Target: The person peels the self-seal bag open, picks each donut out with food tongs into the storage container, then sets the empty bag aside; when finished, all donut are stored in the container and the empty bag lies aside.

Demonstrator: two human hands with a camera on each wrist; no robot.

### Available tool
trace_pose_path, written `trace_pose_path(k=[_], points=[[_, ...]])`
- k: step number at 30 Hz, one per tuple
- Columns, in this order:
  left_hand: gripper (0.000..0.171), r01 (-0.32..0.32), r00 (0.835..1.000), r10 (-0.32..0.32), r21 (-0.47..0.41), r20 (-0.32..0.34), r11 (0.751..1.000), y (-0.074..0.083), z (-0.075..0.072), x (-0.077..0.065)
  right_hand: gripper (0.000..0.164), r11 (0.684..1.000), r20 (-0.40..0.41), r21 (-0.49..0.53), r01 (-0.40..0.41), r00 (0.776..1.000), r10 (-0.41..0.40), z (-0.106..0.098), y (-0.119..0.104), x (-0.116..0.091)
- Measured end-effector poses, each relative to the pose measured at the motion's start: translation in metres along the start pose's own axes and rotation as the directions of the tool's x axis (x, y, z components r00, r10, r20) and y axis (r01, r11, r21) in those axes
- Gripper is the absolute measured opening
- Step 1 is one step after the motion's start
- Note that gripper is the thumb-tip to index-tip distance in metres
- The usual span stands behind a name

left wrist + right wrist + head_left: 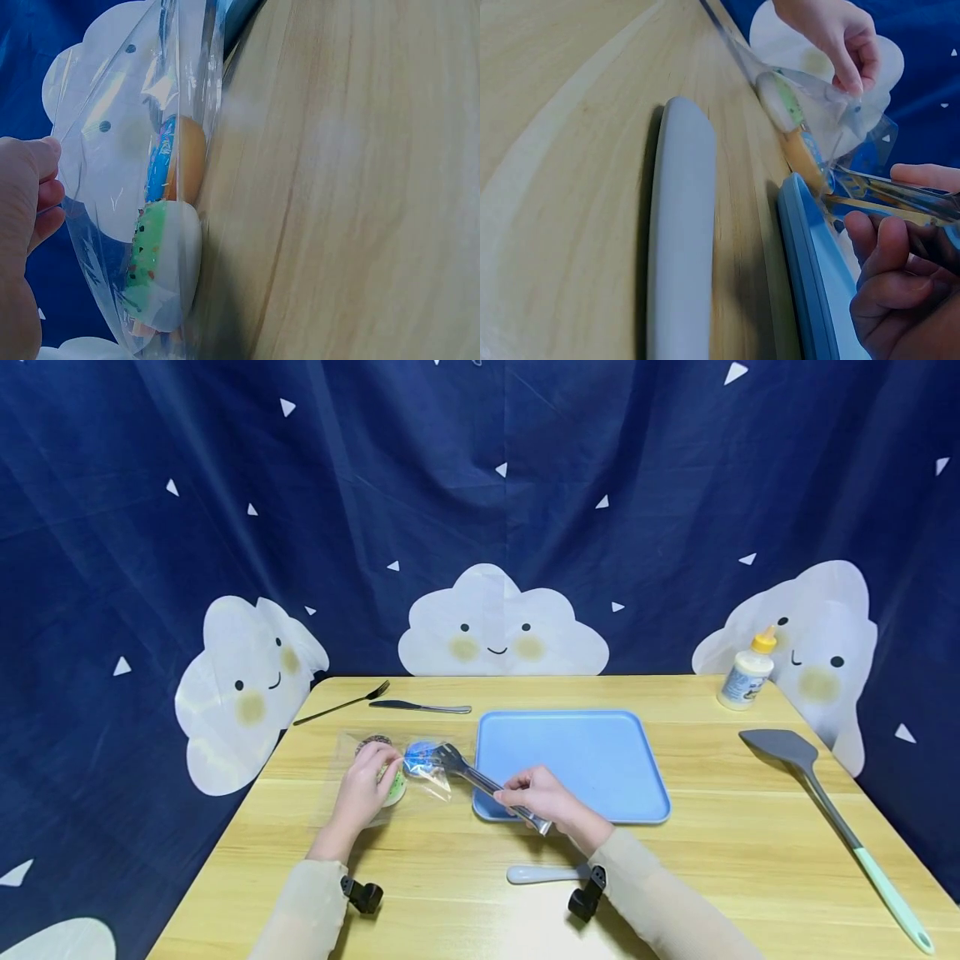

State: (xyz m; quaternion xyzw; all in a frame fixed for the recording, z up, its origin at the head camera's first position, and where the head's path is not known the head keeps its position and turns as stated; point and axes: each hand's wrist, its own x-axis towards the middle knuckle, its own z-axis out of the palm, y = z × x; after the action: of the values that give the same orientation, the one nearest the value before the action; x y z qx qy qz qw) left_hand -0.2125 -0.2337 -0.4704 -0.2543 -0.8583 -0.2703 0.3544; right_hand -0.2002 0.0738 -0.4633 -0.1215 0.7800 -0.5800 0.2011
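Note:
My left hand (pixel 367 783) pinches the upper film of a clear plastic bag (pixel 101 187) and holds it raised. Inside lie a doughnut with blue icing (pixel 420 758), one with green icing (pixel 397 790) and a dark brown one (pixel 372 742), partly hidden by the hand. In the left wrist view the green doughnut (pixel 161 262) stands in front of the blue one. My right hand (pixel 542 795) grips metal tongs (pixel 483 782) by the arms. Their dark tips are at the bag's right end, right beside the blue doughnut.
A blue tray (pixel 577 760) lies right of the bag, partly under the tongs. Behind the bag are a fork (pixel 341 704) and a knife (pixel 420 707). A pale handle (pixel 543 874) lies in front. At the right are a turner (pixel 832 814) and a yellow-capped bottle (pixel 745 678).

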Motion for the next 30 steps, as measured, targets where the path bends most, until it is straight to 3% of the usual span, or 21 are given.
trace_pose_path(k=[13,23,30], points=[[0.013,0.001,1.000,-0.001,0.009,-0.004,1.000,0.001,0.001,0.000,0.030,1.000,0.030,0.008,0.012,0.999,-0.012,-0.003,0.003,-0.003],[0.012,0.006,1.000,-0.006,0.019,0.000,1.000,-0.001,0.003,0.000,0.025,0.994,-0.014,-0.039,0.100,0.995,-0.100,-0.012,0.011,-0.015],[0.011,0.012,1.000,-0.013,0.030,0.010,0.999,-0.002,0.004,-0.001,0.036,0.992,-0.035,-0.042,0.123,0.992,-0.124,-0.025,0.017,-0.028]])
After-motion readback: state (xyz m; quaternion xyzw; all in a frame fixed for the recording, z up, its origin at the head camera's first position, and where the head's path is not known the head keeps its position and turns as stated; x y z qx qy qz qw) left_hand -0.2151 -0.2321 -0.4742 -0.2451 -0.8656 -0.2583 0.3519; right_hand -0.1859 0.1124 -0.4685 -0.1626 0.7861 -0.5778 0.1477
